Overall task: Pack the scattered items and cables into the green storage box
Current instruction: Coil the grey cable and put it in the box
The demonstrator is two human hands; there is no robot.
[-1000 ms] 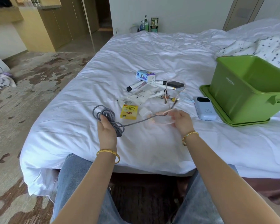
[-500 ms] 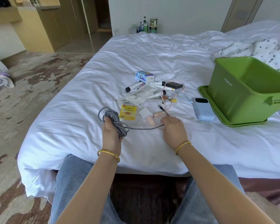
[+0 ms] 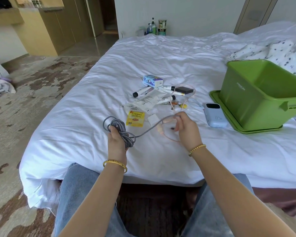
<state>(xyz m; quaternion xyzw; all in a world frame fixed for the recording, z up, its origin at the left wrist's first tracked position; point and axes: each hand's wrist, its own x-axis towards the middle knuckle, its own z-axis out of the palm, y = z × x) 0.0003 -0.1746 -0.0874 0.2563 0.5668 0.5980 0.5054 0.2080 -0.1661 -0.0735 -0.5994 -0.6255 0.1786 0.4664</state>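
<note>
My left hand (image 3: 116, 142) grips a coiled bundle of grey braided cable (image 3: 117, 126) above the bed. The cable's free end runs right to my right hand (image 3: 186, 129), which pinches it near the plug. The green storage box (image 3: 256, 94) stands open on its green lid (image 3: 229, 120) at the right of the bed. Between them lie a yellow tea packet (image 3: 135, 118), a white charger plug (image 3: 153, 119), a pink cable (image 3: 183, 100), several tubes (image 3: 141, 91), a small printed carton (image 3: 152, 80), a black block (image 3: 184, 90) and a pale blue power bank (image 3: 214, 115).
The white bed sheet (image 3: 161, 57) covers the work area, its near edge by my knees. A spotted blanket (image 3: 272, 50) lies behind the box. Bottles (image 3: 154, 28) stand on the floor by the far wall. Patterned carpet (image 3: 24, 100) is to the left.
My right hand has lifted and moved right along the grey cable, drawing its free end up off the sheet. My left hand keeps holding the coil.
</note>
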